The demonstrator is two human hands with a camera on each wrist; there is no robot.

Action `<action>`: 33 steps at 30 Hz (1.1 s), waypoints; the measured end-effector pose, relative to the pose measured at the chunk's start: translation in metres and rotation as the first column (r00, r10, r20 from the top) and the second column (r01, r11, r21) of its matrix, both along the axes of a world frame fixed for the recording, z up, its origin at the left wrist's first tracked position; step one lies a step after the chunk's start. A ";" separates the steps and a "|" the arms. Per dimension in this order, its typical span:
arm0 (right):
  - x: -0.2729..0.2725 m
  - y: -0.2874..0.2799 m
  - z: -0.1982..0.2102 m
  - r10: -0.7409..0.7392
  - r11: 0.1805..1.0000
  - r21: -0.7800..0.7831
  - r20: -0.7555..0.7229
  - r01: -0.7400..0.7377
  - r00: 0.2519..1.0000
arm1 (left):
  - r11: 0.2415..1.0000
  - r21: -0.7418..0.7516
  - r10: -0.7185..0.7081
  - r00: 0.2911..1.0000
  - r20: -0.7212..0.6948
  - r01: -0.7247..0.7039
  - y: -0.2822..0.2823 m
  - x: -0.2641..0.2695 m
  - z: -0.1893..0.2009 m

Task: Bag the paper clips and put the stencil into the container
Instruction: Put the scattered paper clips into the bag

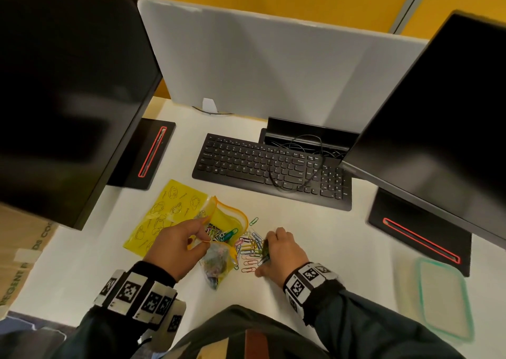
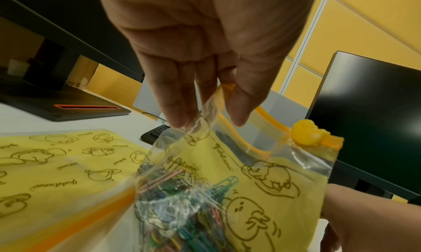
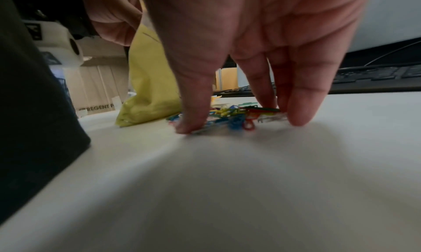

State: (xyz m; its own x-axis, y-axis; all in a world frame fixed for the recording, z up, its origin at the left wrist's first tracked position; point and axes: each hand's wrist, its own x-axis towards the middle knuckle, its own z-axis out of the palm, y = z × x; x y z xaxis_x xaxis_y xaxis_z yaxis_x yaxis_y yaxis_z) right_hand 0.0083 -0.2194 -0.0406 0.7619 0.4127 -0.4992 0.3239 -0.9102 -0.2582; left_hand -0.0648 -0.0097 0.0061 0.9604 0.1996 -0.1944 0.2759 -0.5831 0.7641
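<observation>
A clear and yellow zip bag [image 1: 228, 219] [image 2: 262, 184] with an orange slider stands open on the white desk and holds several coloured paper clips [image 2: 182, 211]. My left hand [image 1: 201, 232] [image 2: 209, 119] pinches the bag's near rim and lifts it. To the right of the bag lies a loose pile of paper clips [image 1: 250, 249] [image 3: 232, 115]. My right hand [image 1: 264, 254] [image 3: 241, 122] is down on the pile, thumb and fingers closed around a bunch of clips. A flat yellow sheet with line drawings [image 1: 164, 216] lies under the bag's left side. A clear container with a teal rim [image 1: 443, 298] sits near right.
A black keyboard [image 1: 271, 167] with a cable looped over it lies behind the bag. Two dark monitors [image 1: 68, 98] [image 1: 438, 112] on black bases flank the desk. One green clip [image 1: 253, 221] lies apart near the bag's mouth. A cardboard box [image 1: 22, 249] stands off the left edge.
</observation>
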 end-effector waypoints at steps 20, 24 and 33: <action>-0.003 0.008 -0.002 -0.091 0.995 0.043 -0.007 0.092 0.996 | 1.000 -0.016 -0.025 0.999 0.022 0.025 0.003 0.002 0.001; -0.003 0.011 0.000 -0.044 0.999 0.011 -0.008 0.044 0.999 | 0.999 -0.018 -0.026 1.000 0.009 0.026 0.004 0.003 -0.002; -0.006 0.007 -0.003 -0.036 0.998 0.056 -0.031 0.037 0.999 | 0.999 -0.015 -0.038 0.999 0.008 0.038 0.004 0.008 0.001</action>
State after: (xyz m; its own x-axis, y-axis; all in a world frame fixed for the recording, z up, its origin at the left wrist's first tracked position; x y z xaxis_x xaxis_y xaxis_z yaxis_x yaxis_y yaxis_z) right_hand 0.0022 -0.2119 -0.0431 0.7621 0.4132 -0.4985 0.2822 -0.9049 -0.3186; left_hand -0.0568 -0.0053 0.0068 0.9688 0.1598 -0.1896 0.2476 -0.5811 0.7753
